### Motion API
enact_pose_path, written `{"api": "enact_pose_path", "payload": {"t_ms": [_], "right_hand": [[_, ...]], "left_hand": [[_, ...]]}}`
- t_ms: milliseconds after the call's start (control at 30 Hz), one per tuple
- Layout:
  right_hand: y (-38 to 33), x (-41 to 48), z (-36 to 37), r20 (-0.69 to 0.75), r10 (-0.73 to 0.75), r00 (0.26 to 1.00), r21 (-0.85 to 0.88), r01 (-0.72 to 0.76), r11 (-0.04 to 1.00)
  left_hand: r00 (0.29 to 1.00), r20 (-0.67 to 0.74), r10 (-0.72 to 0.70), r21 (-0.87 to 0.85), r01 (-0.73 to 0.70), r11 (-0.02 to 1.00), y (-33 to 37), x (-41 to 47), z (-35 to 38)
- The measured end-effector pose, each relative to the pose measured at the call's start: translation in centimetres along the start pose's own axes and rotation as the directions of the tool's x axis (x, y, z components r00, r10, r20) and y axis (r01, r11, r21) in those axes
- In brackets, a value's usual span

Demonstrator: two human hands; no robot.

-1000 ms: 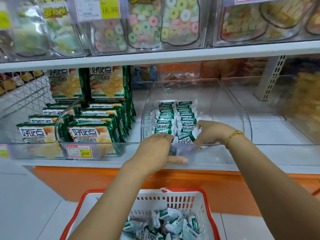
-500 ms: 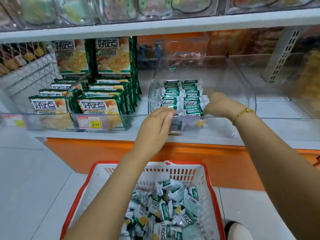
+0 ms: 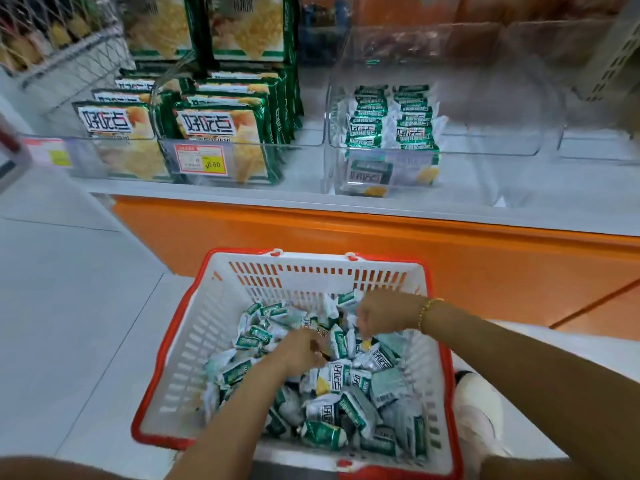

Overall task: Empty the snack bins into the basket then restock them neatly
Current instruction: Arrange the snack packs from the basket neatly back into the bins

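A white basket with a red rim stands on the floor below the shelf, heaped with small green-and-white snack packets. Both my hands are down inside it. My left hand is in the middle of the heap, its fingers curled round a packet. My right hand is near the far side, fingers curled, pinching a packet at its tips. On the shelf above, a clear snack bin holds two neat rows of the same packets at its left side; the rest of it is bare.
To the left of the clear bin, another bin holds large green cracker bags behind a price tag. A wire rack is at far left. The shelf's orange base rises behind the basket. A white shoe is beside its right rim.
Both hands have left the clear bin on the shelf and dropped into the basket. My view has tilted down, so the basket now fills the lower frame.
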State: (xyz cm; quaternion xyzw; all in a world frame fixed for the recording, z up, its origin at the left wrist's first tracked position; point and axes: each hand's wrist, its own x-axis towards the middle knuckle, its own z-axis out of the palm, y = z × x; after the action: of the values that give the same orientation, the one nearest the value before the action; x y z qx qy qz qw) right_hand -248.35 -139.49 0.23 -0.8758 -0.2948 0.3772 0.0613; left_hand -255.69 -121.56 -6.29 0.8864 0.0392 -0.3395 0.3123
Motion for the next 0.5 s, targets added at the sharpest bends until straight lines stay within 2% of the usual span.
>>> {"api": "enact_pose_path", "payload": {"t_ms": [67,133,267,400,500], "right_hand": [[0.6,1.9,3.6,0.098,0.026,0.995,0.005,-0.027,1.000],[0.9,3.1,6.3,0.161,0.048,0.986,0.002,-0.049,0.999],[0.4,3.9,9.5,0.214,0.119,0.970,-0.017,-0.118,0.993],[0.3,4.5,10.0,0.181,0.131,0.975,0.022,-0.137,0.990],[0.7,4.6,8.9,0.112,0.079,0.991,0.206,-0.101,0.973]], "left_hand": [[0.997,0.078,-0.002,-0.033,0.005,0.999,-1.4,-0.4,1.9],[0.996,0.086,0.027,-0.009,-0.026,1.000,-2.1,-0.5,3.0],[0.995,0.102,-0.005,-0.070,0.013,0.997,-2.2,-0.3,3.4],[0.989,0.148,-0.023,-0.081,0.035,0.996,-2.3,-0.4,3.3],[0.986,0.162,-0.034,-0.255,0.075,0.964,-2.3,-0.8,2.0]]}}
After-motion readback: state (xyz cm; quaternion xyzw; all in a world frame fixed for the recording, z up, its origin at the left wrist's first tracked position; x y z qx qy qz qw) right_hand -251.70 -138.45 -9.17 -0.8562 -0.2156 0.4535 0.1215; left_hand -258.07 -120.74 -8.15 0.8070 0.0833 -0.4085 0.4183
